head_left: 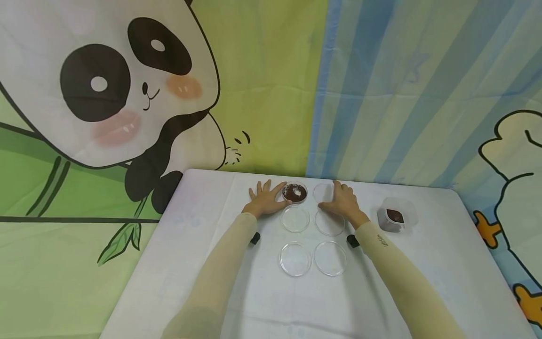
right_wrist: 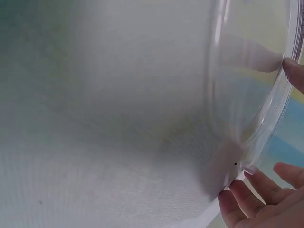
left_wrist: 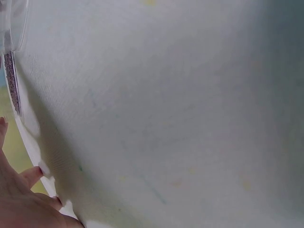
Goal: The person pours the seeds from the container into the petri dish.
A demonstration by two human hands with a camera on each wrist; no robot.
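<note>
My left hand holds a clear petri dish of dark brown granules with white bits on top. Its thumb and index finger bracket the rim, while the other fingers spread over the tabletop. To the right, my right hand grips a clear petri dish between thumb and fingers. In the right wrist view the thumb meets the rim of this clear dish. The left wrist view catches only part of the left hand and the granule dish edge-on.
In front of the hands lie clear round dishes: one at middle left, one at middle right, and a front pair. A clear tub with brown contents stands on the right of the white table. Printed curtains hang behind.
</note>
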